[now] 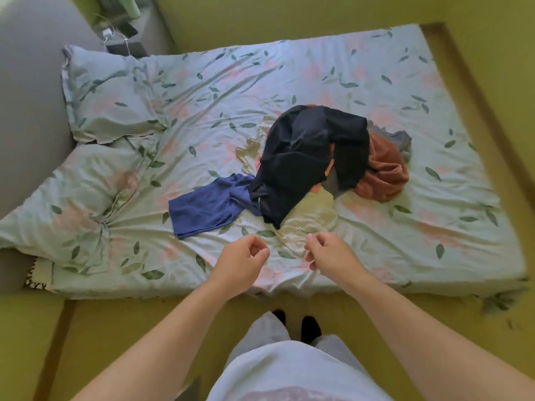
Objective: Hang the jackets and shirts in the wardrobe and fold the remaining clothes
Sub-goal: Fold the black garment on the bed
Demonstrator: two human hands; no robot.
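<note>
A heap of clothes lies mid-bed: a dark navy garment (304, 157) on top, a blue garment (208, 208) spread to its left, a rust-brown one (385, 175) and a bit of grey cloth (401, 138) to its right, and a pale yellow-green piece (311, 217) underneath. My left hand (243, 263) and right hand (330, 256) hover over the bed's near edge, just short of the heap. Both have loosely curled fingers and hold nothing. The right hand's fingertips are close to the pale piece's near edge.
The bed (434, 241) has a leaf-patterned sheet, with two matching pillows (110, 96) at the left by a grey headboard (26, 96). A nightstand with small items (121, 39) stands at the back left. Yellow-green floor (492, 68) surrounds the bed; my feet (309, 328) are at its edge.
</note>
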